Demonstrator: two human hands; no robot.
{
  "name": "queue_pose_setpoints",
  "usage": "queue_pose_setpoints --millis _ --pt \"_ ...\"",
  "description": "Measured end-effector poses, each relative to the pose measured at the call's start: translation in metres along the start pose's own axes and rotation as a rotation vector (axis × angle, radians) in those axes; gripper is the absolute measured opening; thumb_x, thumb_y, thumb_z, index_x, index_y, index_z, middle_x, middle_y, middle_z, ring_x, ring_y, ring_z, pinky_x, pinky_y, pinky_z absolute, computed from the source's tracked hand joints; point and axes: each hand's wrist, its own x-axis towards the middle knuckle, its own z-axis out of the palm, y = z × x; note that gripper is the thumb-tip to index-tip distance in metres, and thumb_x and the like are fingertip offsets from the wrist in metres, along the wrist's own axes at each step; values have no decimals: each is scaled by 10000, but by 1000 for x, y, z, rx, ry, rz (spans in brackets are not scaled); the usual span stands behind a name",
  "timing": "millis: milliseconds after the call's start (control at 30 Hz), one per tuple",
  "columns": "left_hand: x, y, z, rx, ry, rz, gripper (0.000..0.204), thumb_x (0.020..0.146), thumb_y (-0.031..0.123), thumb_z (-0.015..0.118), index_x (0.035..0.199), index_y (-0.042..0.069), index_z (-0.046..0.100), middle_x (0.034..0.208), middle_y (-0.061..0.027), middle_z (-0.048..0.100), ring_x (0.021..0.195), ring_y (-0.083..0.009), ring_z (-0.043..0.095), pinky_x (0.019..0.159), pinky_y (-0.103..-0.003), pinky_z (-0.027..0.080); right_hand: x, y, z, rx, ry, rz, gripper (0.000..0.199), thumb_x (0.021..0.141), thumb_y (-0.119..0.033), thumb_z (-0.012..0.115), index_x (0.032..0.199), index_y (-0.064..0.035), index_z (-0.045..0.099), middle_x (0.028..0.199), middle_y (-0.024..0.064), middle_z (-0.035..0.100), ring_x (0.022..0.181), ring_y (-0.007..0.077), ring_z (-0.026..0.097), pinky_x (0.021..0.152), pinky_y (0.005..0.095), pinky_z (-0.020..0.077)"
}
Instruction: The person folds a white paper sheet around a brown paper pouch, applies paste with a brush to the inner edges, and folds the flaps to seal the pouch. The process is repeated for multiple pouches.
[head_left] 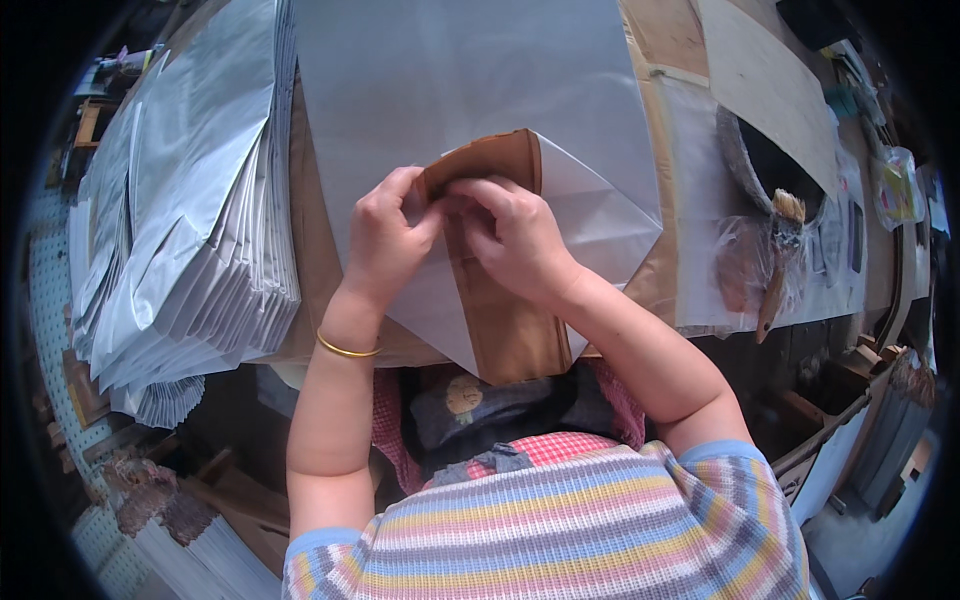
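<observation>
A large silvery-white paper bag (470,80) lies flat in front of me, its near end folded into pointed corners. A brown paper strip (510,325) runs across that folded end, and its far part curls upward. My left hand (388,240), with a gold bangle above the wrist, pinches the left edge of the curled brown part. Close beside it, my right hand (515,240) has its fingers bent and closed on the same strip, tucked under the curl. The fingertips of both hands are partly hidden by the paper.
A thick stack of folded silvery bags (200,230) fills the table's left side. On the right are a brush (775,270) with a wooden handle, a dark round basin (765,160) partly covered by a beige sheet (770,80), and clear plastic. Bundled bags (885,430) stand lower right.
</observation>
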Motion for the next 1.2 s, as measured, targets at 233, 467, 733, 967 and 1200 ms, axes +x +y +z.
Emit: queue_pose_setpoints --millis 233,467,733,967,1200 --pt "5 -4 -19 -479 -215 -33 300 821 76 471 989 -92 654 857 -157 684 826 -180 636 769 -309 510 13 -15 6 36 -81 -5 69 804 -105 665 816 -41 640 773 139 656 718 335 652 619 413 520" --pt "27 -13 -2 -233 -91 -94 297 800 64 502 1024 -67 646 885 -174 698 805 -201 657 760 -321 516 -5 -22 -6 -114 -157 -268 85 788 -97 683 770 -70 605 727 106 620 679 307 622 597 399 500" --pt "17 -15 -5 -444 -112 -145 213 819 69 512 934 -79 612 722 -76 579 670 -115 494 633 -297 450 0 16 -64 -366 129 -142 417 730 -120 792 1104 -39 625 962 141 663 909 346 619 808 392 502" --pt "17 -13 -4 -410 -98 -141 212 831 84 520 939 -78 605 715 -97 566 664 -131 495 630 -303 448 9 19 -53 -253 107 10 341 748 -115 784 1053 -28 658 920 148 680 799 318 654 724 356 524" --pt "14 -17 -2 -431 -78 -104 218 837 89 524 955 -74 607 725 -95 573 664 -137 497 637 -297 451 10 11 -64 -192 44 60 330 751 -83 773 1063 -27 679 935 139 700 827 235 676 768 325 524"
